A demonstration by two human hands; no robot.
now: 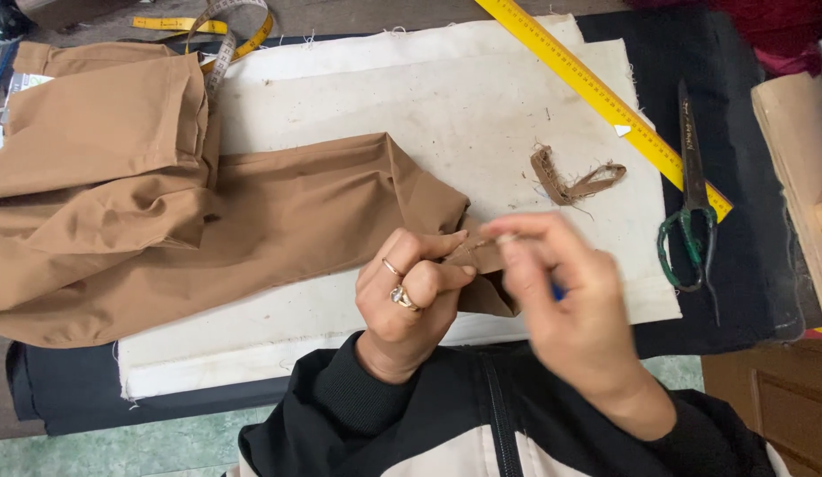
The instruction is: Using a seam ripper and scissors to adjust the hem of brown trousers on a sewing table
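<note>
Your work table [764,256] carries a black cloth cover. On it lies an off-white padded cloth [446,97], stained. On that cloth rest the brown garment [163,221] and a frayed brown fabric strip [574,181]. A yellow ruler [596,93] crosses its far right corner. Scissors [691,203] with green-wrapped handles lie on the black cover. A yellow tape measure [218,31] lies at the far left.

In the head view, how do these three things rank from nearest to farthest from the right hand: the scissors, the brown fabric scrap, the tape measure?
From the right hand:
1. Brown fabric scrap, just above it on the white cloth.
2. Scissors, to the right on the dark cloth.
3. Tape measure, far at the upper left.
</note>
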